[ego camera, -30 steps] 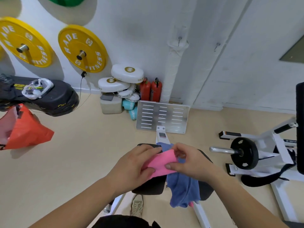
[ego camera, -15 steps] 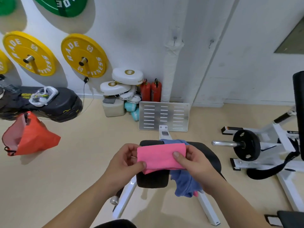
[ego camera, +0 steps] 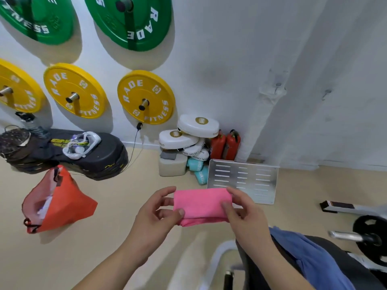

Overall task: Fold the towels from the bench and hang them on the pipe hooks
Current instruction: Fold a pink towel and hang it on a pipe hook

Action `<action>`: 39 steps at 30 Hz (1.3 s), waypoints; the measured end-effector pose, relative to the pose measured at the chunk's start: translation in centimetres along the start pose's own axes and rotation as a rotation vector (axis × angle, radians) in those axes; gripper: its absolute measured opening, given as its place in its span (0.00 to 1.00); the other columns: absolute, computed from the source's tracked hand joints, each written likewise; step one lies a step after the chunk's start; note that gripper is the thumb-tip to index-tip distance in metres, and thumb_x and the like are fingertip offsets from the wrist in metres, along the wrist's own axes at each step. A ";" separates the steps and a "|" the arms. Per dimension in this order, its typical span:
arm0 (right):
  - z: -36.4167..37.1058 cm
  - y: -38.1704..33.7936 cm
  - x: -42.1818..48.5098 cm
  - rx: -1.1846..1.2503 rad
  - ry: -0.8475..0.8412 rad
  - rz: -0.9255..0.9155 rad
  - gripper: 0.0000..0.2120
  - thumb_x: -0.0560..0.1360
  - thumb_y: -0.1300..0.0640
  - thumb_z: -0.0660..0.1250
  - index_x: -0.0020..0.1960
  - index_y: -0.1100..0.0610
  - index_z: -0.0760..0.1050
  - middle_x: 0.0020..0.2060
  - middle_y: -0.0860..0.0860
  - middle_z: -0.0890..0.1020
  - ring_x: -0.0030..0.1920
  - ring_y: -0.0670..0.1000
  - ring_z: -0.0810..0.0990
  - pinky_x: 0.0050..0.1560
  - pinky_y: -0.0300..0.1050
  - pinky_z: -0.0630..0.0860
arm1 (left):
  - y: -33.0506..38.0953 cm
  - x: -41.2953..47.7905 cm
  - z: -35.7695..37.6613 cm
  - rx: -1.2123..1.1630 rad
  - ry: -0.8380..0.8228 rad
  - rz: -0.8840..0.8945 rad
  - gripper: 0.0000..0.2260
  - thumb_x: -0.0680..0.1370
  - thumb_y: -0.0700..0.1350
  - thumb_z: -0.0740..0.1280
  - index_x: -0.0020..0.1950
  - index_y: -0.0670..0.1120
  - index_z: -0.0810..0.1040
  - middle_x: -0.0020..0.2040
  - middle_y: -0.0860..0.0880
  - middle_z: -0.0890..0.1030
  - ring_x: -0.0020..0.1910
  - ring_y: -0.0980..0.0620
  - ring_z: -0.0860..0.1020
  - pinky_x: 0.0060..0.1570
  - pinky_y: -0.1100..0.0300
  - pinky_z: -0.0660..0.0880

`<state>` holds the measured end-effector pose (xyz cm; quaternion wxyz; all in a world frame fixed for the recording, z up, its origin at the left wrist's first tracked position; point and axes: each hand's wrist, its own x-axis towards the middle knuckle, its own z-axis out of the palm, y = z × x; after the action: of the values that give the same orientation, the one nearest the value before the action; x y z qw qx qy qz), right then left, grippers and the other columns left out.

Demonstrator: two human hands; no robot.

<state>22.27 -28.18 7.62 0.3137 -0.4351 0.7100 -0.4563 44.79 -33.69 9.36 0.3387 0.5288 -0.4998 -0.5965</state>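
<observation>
A pink towel (ego camera: 201, 204), folded into a small rectangle, is held in the air in front of me. My left hand (ego camera: 156, 216) pinches its left edge and my right hand (ego camera: 244, 214) grips its right edge. Below and to the right, a blue towel (ego camera: 310, 254) lies draped over the black padded bench (ego camera: 356, 266). A white wrapped pipe (ego camera: 262, 114) runs up the wall, with a small hook (ego camera: 278, 85) on it and a second hook (ego camera: 327, 93) on the wall to its right.
Yellow and green weight plates (ego camera: 145, 97) hang on the wall at left. An orange bag (ego camera: 56, 201) hangs below black equipment (ego camera: 83, 155). White pads (ego camera: 188, 132), red extinguishers (ego camera: 225, 144) and a metal footplate (ego camera: 243, 178) stand by the wall. A loaded barbell (ego camera: 368, 235) lies right.
My view has risen and swung left, away from the bench. The pink towel has lifted off the bench area, still held flat between both hands.
</observation>
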 end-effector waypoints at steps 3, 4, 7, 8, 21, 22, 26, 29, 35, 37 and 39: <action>5.6 -3.4 3.7 0.006 0.034 0.023 0.14 0.80 0.52 0.69 0.58 0.32 0.76 0.53 0.37 0.83 0.45 0.40 0.84 0.49 0.47 0.83 | 2.5 5.1 -5.1 0.014 -0.026 0.013 0.16 0.78 0.41 0.73 0.58 0.62 0.82 0.54 0.47 0.83 0.48 0.40 0.84 0.58 0.41 0.81; 6.7 -4.6 4.8 -0.004 0.032 0.033 0.15 0.80 0.53 0.69 0.57 0.31 0.75 0.52 0.36 0.83 0.46 0.39 0.83 0.49 0.46 0.82 | 3.5 6.6 -6.3 0.017 -0.035 0.012 0.14 0.79 0.41 0.71 0.57 0.61 0.83 0.53 0.47 0.83 0.48 0.41 0.85 0.57 0.41 0.81; 8.6 -7.4 8.3 0.013 0.044 0.062 0.14 0.80 0.53 0.69 0.60 0.35 0.77 0.54 0.38 0.83 0.50 0.40 0.83 0.53 0.48 0.83 | 7.1 11.1 -8.6 0.024 -0.084 0.039 0.14 0.80 0.40 0.70 0.54 0.61 0.83 0.50 0.49 0.85 0.48 0.39 0.85 0.56 0.41 0.82; 8.5 -8.1 9.6 0.036 0.050 0.083 0.14 0.79 0.54 0.70 0.60 0.36 0.78 0.55 0.41 0.83 0.50 0.43 0.84 0.54 0.50 0.84 | 8.2 12.7 -8.9 0.052 -0.106 0.054 0.15 0.79 0.39 0.71 0.54 0.61 0.83 0.50 0.50 0.85 0.48 0.40 0.85 0.55 0.43 0.82; -8.3 -15.3 27.4 0.143 0.261 0.113 0.15 0.76 0.58 0.75 0.60 0.46 0.79 0.54 0.54 0.83 0.49 0.57 0.86 0.50 0.57 0.85 | 25.2 31.0 6.7 0.161 -0.422 0.314 0.15 0.76 0.43 0.74 0.56 0.62 0.82 0.54 0.49 0.84 0.47 0.44 0.86 0.48 0.49 0.85; -10.0 -16.0 29.2 0.130 0.258 0.091 0.15 0.75 0.57 0.75 0.59 0.46 0.79 0.53 0.54 0.83 0.48 0.58 0.86 0.49 0.57 0.86 | 26.9 32.3 8.0 0.156 -0.424 0.326 0.15 0.76 0.41 0.74 0.55 0.61 0.83 0.52 0.49 0.85 0.47 0.43 0.86 0.51 0.46 0.84; -16.5 -20.1 37.4 0.050 0.311 -0.015 0.12 0.75 0.54 0.75 0.55 0.42 0.80 0.50 0.50 0.84 0.45 0.55 0.87 0.51 0.57 0.85 | 34.7 37.7 13.2 0.162 -0.446 0.406 0.13 0.78 0.40 0.72 0.56 0.58 0.83 0.51 0.47 0.85 0.45 0.46 0.87 0.54 0.47 0.83; -21.0 -23.5 43.1 -0.004 0.346 -0.064 0.11 0.75 0.52 0.74 0.56 0.41 0.79 0.50 0.49 0.85 0.44 0.55 0.87 0.52 0.56 0.85 | 41.2 41.6 17.1 0.181 -0.470 0.509 0.13 0.79 0.43 0.72 0.58 0.59 0.81 0.52 0.50 0.85 0.45 0.48 0.87 0.54 0.48 0.82; -29.2 -29.1 53.8 -0.022 0.456 -0.143 0.11 0.76 0.55 0.74 0.57 0.46 0.79 0.49 0.54 0.84 0.42 0.55 0.88 0.48 0.53 0.86 | 52.3 49.8 25.4 0.154 -0.530 0.675 0.13 0.79 0.42 0.72 0.59 0.58 0.81 0.53 0.49 0.83 0.43 0.49 0.87 0.52 0.49 0.84; -31.6 -30.9 56.9 -0.053 0.521 -0.161 0.11 0.77 0.56 0.72 0.57 0.47 0.78 0.50 0.54 0.84 0.43 0.56 0.88 0.48 0.52 0.86 | 55.5 52.4 28.0 0.145 -0.561 0.718 0.12 0.79 0.43 0.72 0.59 0.58 0.80 0.54 0.50 0.83 0.43 0.50 0.87 0.51 0.51 0.85; -33.9 -32.8 59.5 -0.085 0.583 -0.177 0.10 0.77 0.56 0.71 0.56 0.45 0.77 0.50 0.53 0.83 0.44 0.56 0.88 0.50 0.53 0.86 | 58.7 54.5 30.3 0.129 -0.600 0.758 0.12 0.79 0.43 0.72 0.59 0.58 0.80 0.54 0.51 0.83 0.43 0.50 0.87 0.50 0.52 0.85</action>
<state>-20.63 -76.00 48.06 0.0375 -0.3587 0.7479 -0.5572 -3.42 -93.25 47.68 0.3395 0.1343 -0.7689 -0.5250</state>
